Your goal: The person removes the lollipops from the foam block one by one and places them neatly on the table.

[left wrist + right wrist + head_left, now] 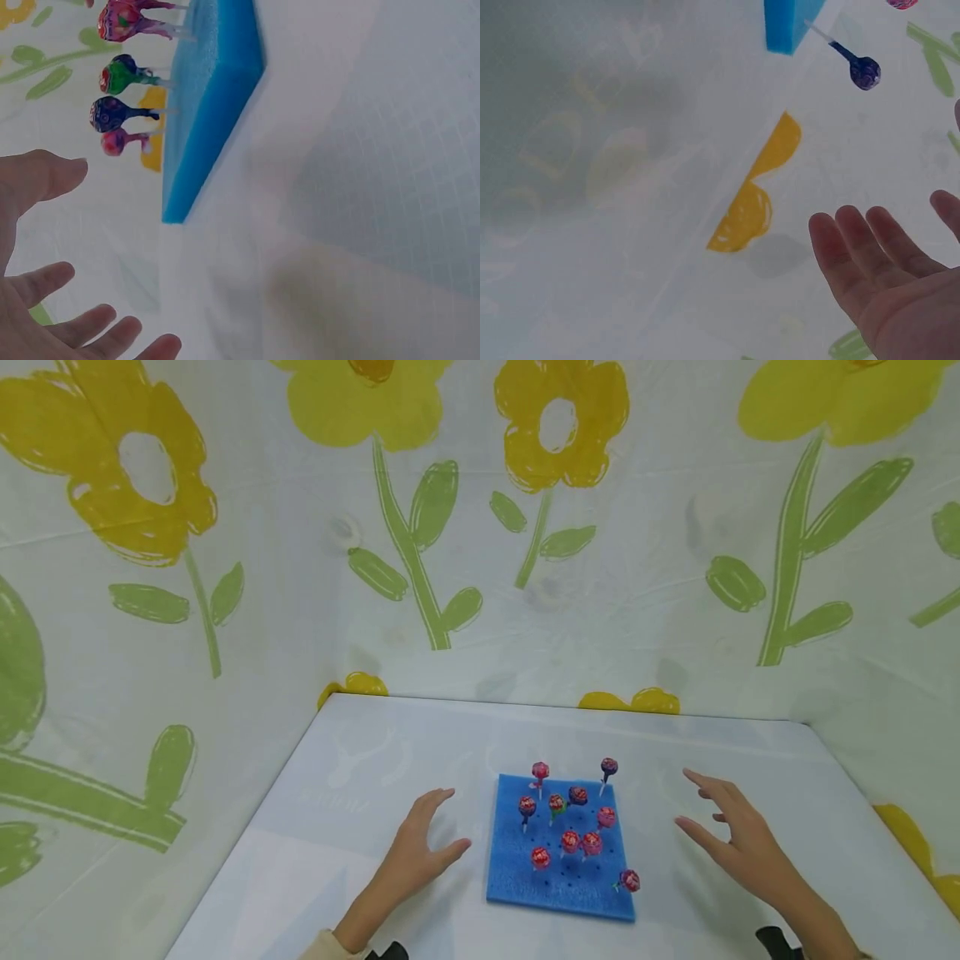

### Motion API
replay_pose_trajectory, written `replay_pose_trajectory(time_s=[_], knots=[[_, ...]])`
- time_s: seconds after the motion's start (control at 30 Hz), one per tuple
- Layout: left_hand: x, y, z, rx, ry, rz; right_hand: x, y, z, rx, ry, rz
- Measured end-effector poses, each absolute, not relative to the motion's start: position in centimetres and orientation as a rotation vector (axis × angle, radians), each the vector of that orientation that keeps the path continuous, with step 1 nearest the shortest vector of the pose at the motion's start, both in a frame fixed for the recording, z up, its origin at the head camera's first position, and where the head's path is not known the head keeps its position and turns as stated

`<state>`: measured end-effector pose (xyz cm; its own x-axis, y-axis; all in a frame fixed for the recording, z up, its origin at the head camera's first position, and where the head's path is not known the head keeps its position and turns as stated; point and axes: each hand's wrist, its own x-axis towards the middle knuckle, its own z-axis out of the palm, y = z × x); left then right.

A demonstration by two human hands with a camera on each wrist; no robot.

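While apart, hands [411, 853] [744, 850] near lollipops [570, 841].

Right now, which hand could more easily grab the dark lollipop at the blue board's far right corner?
Probably the right hand: it's empty and closer to that dark lollipop. The left hand, empty too, is across the blue board.

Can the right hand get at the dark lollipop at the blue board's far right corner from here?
Probably yes: the right hand holds nothing, and in the head view only bare white tabletop shows between it and the dark lollipop.
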<state>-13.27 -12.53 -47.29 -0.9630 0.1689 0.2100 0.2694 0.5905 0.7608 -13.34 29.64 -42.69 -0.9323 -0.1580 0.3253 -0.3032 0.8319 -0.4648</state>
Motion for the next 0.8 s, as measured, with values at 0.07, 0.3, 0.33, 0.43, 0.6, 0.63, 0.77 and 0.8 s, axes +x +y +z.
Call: replay_pose_trajectory(time_s=[0.07, 0.3, 0.33, 0.43, 0.6, 0.63, 0.77, 0.8], knots=[[-13.5, -12.1, -47.4, -0.382, -2.693, -1.375, -13.7, 29.3, -42.7, 0.360, -2.734, 0.769], [-14.1, -10.6, -48.4, -0.353, -2.714, -1.512, -14.9, 28.0, -43.0, 0.365, -2.719, 0.864], [-14.2, -10.3, -48.4, -0.344, -2.719, -1.526, -15.1, 27.8, -43.1, 0.365, -2.715, 0.871], [-14.3, -9.6, -48.6, -0.329, -2.725, -1.565, -15.6, 27.4, -43.3, 0.372, -2.700, 0.895], [-14.4, -8.6, -48.9, -0.364, -2.711, -1.640, -16.6, 26.5, -43.5, 0.402, -2.660, 0.967], [-14.4, -8.4, -49.0, -0.371, -2.713, -1.646, -16.7, 26.3, -43.5, 0.408, -2.654, 0.986], [-14.6, -7.9, -49.3, -0.376, -2.733, -1.654, -17.7, 25.6, -43.7, 0.426, -2.634, 1.035], [-14.7, -7.8, -49.3, -0.372, -2.736, -1.657, -18.0, 25.4, -43.8, 0.429, -2.630, 1.053]])
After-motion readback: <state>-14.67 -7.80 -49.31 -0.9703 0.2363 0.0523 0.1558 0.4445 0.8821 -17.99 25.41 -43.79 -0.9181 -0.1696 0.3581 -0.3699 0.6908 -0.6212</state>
